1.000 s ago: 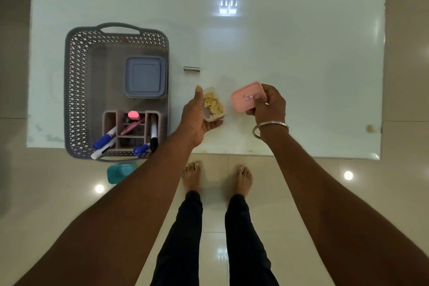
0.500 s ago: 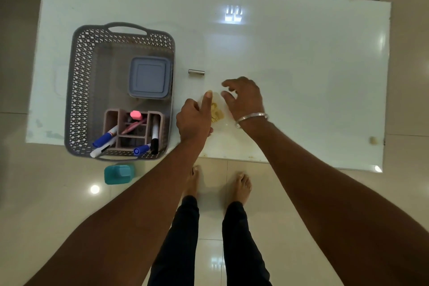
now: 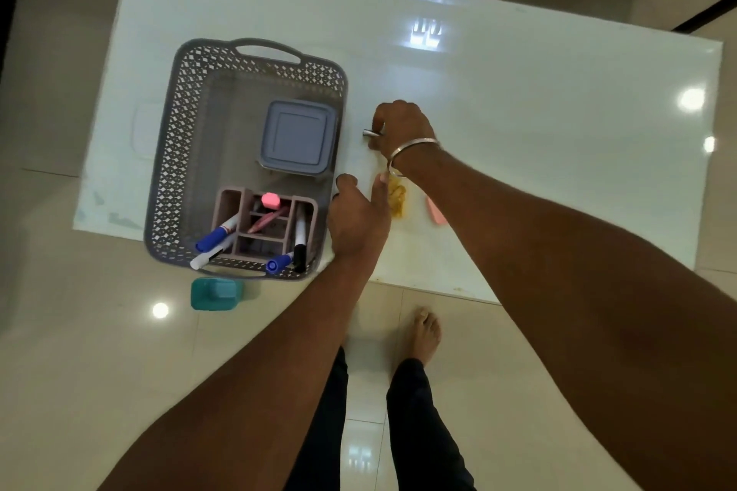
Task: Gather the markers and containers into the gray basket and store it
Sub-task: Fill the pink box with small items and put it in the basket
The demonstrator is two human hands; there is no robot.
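Fingers of the left hand [image 3: 359, 223] sat curled, thumb straight against the clear container of yellow pieces [image 3: 397, 195] on the white table [image 3: 558, 132]; I couldn't tell whether it gripped. A pink lid [image 3: 436, 211] lay just beside, partly under my view of the forearm. Farther off, the right hand [image 3: 402, 128] pinched a small metal cylinder [image 3: 370, 133] near the gray basket [image 3: 179, 124], which held markers [image 3: 213, 237] and a lidded container [image 3: 297, 137].

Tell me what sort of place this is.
Probably a room in a home: a glossy tiled floor, a white table with a gray basket holding markers, and a bare foot on the tiles.
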